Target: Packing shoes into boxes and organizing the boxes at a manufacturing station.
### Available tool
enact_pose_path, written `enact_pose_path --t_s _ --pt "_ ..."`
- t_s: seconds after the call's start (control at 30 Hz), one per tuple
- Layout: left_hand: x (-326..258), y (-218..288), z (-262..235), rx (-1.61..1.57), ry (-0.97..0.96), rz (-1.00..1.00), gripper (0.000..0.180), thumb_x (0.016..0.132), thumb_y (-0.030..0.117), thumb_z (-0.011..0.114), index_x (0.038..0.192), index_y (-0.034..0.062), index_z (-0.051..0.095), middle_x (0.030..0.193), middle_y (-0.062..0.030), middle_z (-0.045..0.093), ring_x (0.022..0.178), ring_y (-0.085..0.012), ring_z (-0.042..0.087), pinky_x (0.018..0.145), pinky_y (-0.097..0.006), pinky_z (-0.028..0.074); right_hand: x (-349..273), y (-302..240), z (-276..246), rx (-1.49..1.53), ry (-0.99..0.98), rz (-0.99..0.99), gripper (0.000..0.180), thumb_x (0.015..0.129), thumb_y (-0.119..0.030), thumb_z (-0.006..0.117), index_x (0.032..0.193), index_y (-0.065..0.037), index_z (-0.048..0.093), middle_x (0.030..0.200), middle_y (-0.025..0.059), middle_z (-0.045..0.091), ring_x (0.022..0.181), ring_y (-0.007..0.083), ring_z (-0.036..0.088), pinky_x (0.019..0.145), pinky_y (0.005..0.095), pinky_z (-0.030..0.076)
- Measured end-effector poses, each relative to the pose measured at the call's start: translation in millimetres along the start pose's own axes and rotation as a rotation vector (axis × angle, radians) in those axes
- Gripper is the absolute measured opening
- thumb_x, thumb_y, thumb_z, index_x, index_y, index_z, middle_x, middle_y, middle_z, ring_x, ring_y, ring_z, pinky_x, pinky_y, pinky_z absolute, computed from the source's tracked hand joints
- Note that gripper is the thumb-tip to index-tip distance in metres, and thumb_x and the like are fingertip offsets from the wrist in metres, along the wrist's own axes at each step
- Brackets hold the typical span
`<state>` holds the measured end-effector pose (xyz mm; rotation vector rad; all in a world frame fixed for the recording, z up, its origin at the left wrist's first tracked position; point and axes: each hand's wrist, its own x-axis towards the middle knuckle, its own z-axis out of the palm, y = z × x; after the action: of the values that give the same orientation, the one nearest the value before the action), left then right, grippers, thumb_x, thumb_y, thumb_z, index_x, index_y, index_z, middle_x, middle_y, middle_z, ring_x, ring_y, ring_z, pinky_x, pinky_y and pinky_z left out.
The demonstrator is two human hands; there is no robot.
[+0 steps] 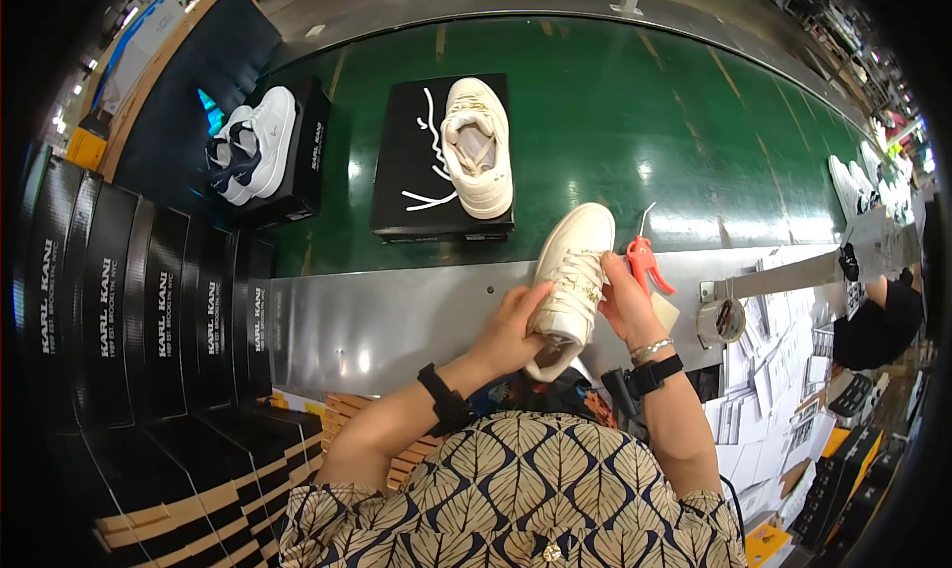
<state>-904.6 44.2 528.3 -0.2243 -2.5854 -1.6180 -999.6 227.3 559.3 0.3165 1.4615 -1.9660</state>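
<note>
A cream lace-up sneaker (578, 256) is held between my two hands over the metal edge of the bench, its toe pointing away from me. My left hand (518, 328) grips its left side near the laces, with the thumb on top. On the other side, my right hand (629, 300) has its fingers at the laces and edge of the shoe. Just right of the shoe lies a red air blow gun (647, 263) with a thin metal nozzle. The matching cream sneaker (483, 186) rests on a black shoebox (402, 171) farther off.
White sneakers (268, 142) sit on another black box at the far left. Stacked black shoeboxes (124, 300) line the left side. A green conveyor belt (635, 122) runs behind. At right are a tape roll (729, 320), white papers (759, 409), more white shoes (846, 186) and another person's dark sleeve (878, 330).
</note>
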Motion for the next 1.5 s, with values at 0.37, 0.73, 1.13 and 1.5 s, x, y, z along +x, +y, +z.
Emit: enact_pose_path --t_s 0.37,0.73,1.13,1.5 --pt "43 -14 -6 -0.107 -0.223 -0.199 0.032 0.076 0.011 0.056 0.107 0.005 0.062 0.114 -0.011 0.051 0.092 -0.0209 0.057 0.081 -0.03 0.046 28 28 -47 -0.631 0.381 -0.411 0.039 0.081 -0.012 0.06 0.117 0.002 0.054 0.097 0.0033 0.061 0.087 0.0107 0.055 0.076 0.0239 0.043" --pt "100 -6 30 0.127 -0.212 -0.178 0.023 0.078 0.02 0.058 0.094 0.0052 0.064 0.092 -0.0152 0.059 0.084 -0.0311 0.059 0.074 -0.037 0.047 44 5 -54 -0.715 0.173 -0.225 0.013 0.078 -0.006 0.065 0.089 0.0 0.064 0.076 -0.0018 0.059 0.067 0.0061 0.051 0.062 0.021 0.042" --pt "105 -14 36 0.09 -0.219 -0.232 0.03 0.073 0.018 0.059 0.099 0.005 0.064 0.092 -0.0143 0.059 0.084 -0.0308 0.058 0.076 -0.036 0.047 46 6 -58 -0.395 0.166 -0.089 0.018 0.079 -0.003 0.064 0.096 0.003 0.064 0.085 0.0014 0.063 0.076 0.0067 0.055 0.069 0.0211 0.043" --pt "130 -14 34 0.498 -0.449 0.032 0.018 0.075 0.016 0.053 0.082 0.0097 0.068 0.075 -0.0142 0.064 0.074 -0.031 0.062 0.068 -0.039 0.05 37 2 -54 -0.617 0.355 -0.348 0.009 0.077 -0.002 0.062 0.085 -0.001 0.06 0.073 -0.0009 0.058 0.068 0.0061 0.053 0.063 0.0218 0.043"
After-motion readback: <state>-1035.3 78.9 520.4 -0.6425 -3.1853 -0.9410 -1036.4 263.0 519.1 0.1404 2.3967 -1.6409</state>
